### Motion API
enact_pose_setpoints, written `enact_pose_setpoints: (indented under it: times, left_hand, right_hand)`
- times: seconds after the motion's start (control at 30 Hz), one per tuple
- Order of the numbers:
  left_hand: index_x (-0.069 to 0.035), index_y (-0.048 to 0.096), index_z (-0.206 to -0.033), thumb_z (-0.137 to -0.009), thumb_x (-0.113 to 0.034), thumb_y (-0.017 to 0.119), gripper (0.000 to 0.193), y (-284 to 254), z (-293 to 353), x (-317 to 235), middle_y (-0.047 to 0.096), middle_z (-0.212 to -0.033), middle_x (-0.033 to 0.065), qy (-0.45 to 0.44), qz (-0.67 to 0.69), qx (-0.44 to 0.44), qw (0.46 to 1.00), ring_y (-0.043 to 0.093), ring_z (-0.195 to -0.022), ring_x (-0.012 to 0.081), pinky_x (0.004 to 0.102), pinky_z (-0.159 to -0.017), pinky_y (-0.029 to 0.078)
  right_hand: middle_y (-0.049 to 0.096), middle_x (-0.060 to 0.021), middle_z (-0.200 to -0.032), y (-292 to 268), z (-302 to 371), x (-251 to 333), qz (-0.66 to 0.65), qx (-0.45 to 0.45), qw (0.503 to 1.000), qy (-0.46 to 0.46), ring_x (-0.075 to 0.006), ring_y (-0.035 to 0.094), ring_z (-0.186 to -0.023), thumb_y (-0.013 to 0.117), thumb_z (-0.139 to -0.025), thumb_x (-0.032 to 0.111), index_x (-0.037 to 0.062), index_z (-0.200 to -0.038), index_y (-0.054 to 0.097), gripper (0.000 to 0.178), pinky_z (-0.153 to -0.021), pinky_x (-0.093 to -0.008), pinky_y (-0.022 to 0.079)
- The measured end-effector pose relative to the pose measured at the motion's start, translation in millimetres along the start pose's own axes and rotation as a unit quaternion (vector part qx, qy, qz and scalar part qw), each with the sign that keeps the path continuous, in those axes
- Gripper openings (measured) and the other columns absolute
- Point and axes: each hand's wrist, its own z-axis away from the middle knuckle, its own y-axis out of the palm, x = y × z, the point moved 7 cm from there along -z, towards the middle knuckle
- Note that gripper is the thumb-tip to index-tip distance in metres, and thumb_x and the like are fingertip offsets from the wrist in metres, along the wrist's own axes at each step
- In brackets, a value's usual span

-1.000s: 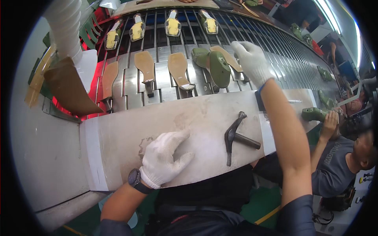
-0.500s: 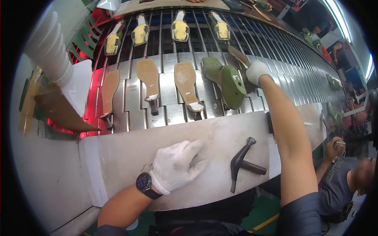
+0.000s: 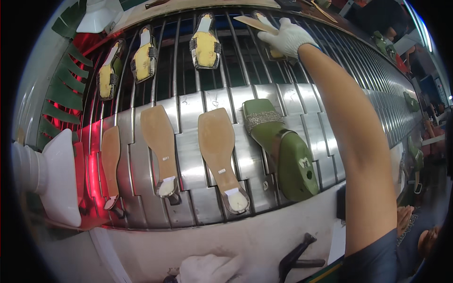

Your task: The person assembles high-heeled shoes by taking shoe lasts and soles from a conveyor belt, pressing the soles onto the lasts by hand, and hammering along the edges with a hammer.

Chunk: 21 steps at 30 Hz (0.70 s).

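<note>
My right hand (image 3: 290, 38), in a white knit glove, reaches over the far row and is closed on a tan shoe sole (image 3: 253, 22) seen nearly edge-on. Beneath it lies an upturned shoe with a pale shank (image 3: 262, 18), largely covered by the hand. My left hand (image 3: 207, 270), also gloved, rests on the bench with fingers loosely extended and nothing visible in them; the lower edge cuts it off. Beside it lies a black hammer (image 3: 295, 259). A green shoe last (image 3: 296, 165) wearing a glittery strap (image 3: 262, 119) lies on its side on the metal slats.
Several tan soles with heels (image 3: 216, 134) lie in the near row. Upturned shoes with yellow filler (image 3: 205, 49) line the far rollers of the conveyor (image 3: 240, 158). Stacked white plastic pieces (image 3: 61, 177) stand at left, a green slotted flap (image 3: 63, 94) behind. Another person (image 3: 415, 231) is at right.
My right hand has carried the sole away from beside the green last to the far row. The view has shifted forward, so my left hand and the hammer sit lower in the picture.
</note>
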Motion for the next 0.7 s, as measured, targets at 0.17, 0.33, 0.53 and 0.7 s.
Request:
enact_pose_setpoints:
  times: [0.17,0.33,0.53,0.7]
  left_hand:
    - [-0.004,0.076,-0.128,-0.082,-0.02,0.089,0.05,-6,1,5,0.076,-0.094,0.0068,0.003,0.023,-0.005,1.0,0.072,-0.074,0.0265,0.0401,-0.063,0.057]
    - [-0.004,0.076,-0.126,-0.083,-0.021,0.09,0.048,-5,9,3,0.076,-0.095,0.0092,0.038,0.01,-0.035,0.999,0.072,-0.075,0.0284,0.0405,-0.064,0.058]
    - [-0.004,0.074,-0.117,-0.082,-0.013,0.087,0.038,-2,16,-5,0.074,-0.083,0.0094,0.052,-0.015,-0.065,0.996,0.074,-0.072,0.0269,0.0387,-0.066,0.061]
    - [-0.005,0.067,-0.137,-0.084,-0.015,0.086,0.057,-19,34,-37,0.072,-0.124,0.0181,0.188,-0.112,-0.207,0.954,0.072,-0.108,0.0375,0.0494,-0.096,0.059]
  right_hand:
    - [0.06,-0.0302,-0.154,37,1,19,0.066,0.064,0.994,0.064,-0.0456,0.067,-0.138,0.077,-0.093,0.062,0.0063,-0.155,0.051,0.088,-0.113,-0.0532,0.057]
    - [0.064,-0.0329,-0.148,-13,52,10,0.003,0.111,0.991,0.072,-0.0447,0.068,-0.135,0.077,-0.089,0.054,0.004,-0.155,0.052,0.087,-0.114,-0.0518,0.056]
    - [0.072,-0.0327,-0.136,-153,165,8,-0.042,0.068,0.994,0.069,-0.0445,0.073,-0.126,0.076,-0.086,0.053,-0.0033,-0.146,0.058,0.084,-0.109,-0.0501,0.058]
    - [0.069,-0.0084,-0.095,-202,345,59,-0.552,0.091,0.819,0.129,-0.0148,0.068,-0.073,0.073,-0.101,0.046,-0.0041,-0.137,0.062,0.063,-0.058,-0.0342,0.059]
